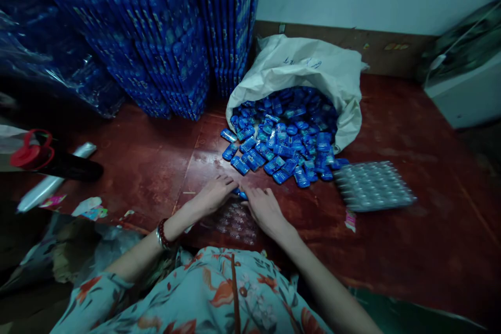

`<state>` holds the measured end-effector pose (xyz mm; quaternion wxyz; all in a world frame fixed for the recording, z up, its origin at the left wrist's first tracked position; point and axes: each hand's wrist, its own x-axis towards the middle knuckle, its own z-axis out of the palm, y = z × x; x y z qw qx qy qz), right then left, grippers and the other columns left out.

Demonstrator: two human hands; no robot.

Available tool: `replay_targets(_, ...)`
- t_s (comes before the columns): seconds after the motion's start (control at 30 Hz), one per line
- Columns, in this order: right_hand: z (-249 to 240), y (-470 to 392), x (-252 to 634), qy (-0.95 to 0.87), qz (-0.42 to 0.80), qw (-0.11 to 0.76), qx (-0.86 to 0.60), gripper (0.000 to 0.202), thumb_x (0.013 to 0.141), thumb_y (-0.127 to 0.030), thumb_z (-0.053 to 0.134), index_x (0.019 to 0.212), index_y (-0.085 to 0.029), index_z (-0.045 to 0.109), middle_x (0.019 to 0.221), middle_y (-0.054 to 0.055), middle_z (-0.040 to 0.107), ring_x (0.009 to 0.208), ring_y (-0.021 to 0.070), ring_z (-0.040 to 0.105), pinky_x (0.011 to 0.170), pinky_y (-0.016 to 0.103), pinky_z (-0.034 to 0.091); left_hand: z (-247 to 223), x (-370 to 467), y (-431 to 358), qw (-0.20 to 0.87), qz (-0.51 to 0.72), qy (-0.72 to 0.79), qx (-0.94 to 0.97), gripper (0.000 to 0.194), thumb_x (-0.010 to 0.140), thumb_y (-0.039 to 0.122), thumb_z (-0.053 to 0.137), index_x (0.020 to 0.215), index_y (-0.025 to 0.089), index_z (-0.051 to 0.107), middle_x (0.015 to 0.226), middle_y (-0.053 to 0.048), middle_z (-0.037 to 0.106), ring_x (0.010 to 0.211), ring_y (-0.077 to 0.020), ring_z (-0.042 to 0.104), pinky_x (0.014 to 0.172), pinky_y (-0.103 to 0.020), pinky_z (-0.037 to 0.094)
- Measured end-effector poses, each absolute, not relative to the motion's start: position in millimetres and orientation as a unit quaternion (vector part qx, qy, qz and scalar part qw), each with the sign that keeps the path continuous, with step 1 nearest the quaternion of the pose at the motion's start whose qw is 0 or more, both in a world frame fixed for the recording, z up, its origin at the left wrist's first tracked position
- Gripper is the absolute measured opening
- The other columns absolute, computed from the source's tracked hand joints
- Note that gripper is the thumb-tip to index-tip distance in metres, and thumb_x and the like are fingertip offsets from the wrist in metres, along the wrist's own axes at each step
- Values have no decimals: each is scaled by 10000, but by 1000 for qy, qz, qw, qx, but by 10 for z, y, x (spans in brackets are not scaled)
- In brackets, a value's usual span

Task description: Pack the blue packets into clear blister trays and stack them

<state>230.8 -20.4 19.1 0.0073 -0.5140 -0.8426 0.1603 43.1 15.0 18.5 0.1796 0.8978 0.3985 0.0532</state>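
Note:
Small shiny blue packets (241, 195) show between my two hands, over the near edge of the table. My left hand (216, 195) has its fingers closed at their left side, and my right hand (265, 210) closes on them from the right. The fingers partly cover the packets. Beneath my hands lies a clear plastic tray (237, 224) with rows of moulded pockets. Just beyond, a heap of loose blue packets (284, 151) spills from the mouth of a white woven sack (297, 60) lying on its side.
A stack of clear moulded trays (376, 186) stands to the right on the red-brown table (426, 177). Tall stacks of blue packs (164, 52) rise at the back left. A dark bottle with a red lid (70, 163) and a clear plastic roll (43, 190) lie at the left.

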Motion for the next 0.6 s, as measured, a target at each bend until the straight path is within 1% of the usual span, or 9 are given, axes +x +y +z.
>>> replay_targets(0.07,227,-115,2452,-836,199,47,-509,374,934,-299,386,1289,-204,454,1145,96,615,1017,234,551,859,390,404,236,348,246,226,115,394,883,258,899,285,489,1124,177,554,1087,-90,609,1032,-228,545,904,-372,429)
replay_targets(0.1,245,-41,2509,-829,205,72,-515,354,944,-315,361,1268,-224,472,1148,79,614,1021,220,549,860,372,406,251,326,315,252,154,402,867,286,909,314,473,1154,182,538,1118,-88,601,1048,-219,545,912,-359,430)
replay_targets(0.17,268,162,2554,-809,180,114,-548,328,957,-297,321,1207,-225,521,1115,73,617,1013,201,546,855,334,409,239,342,494,284,212,429,831,299,931,315,425,1180,179,520,1142,-89,593,1031,-199,562,898,-333,445)
replay_targets(0.23,266,410,2493,-795,134,121,-579,313,947,-284,353,1192,-198,527,1087,93,607,1006,211,543,840,319,415,165,438,697,274,215,467,813,304,905,311,476,1166,163,522,1130,-100,589,997,-211,576,868,-341,465)
replay_targets(0.33,236,741,2291,-810,97,49,-576,362,906,-241,445,1261,-170,456,1105,124,570,985,239,555,780,322,438,5,640,943,205,143,510,823,407,770,270,660,1127,128,526,1185,-146,530,1040,-269,547,876,-390,464)
replay_targets(0.4,219,856,2187,-827,95,-1,-555,363,894,-194,444,1256,-170,445,1135,137,537,951,237,575,736,312,446,-85,729,1014,180,109,521,827,397,731,217,688,1083,115,535,1182,-163,515,1024,-278,548,861,-394,470)
replay_targets(0.5,199,842,2204,-821,107,-41,-559,310,897,-157,400,1201,-170,461,1163,150,501,905,222,601,711,305,450,-167,714,976,179,102,525,826,312,744,213,672,1013,119,544,1104,-145,541,987,-266,551,843,-381,473)
replay_targets(0.6,160,669,2427,-795,120,-56,-592,286,889,-195,436,1173,-160,453,1141,158,512,887,235,612,699,314,454,-197,534,826,212,151,528,809,188,799,228,616,949,138,547,1006,-109,565,961,-246,549,848,-379,461)
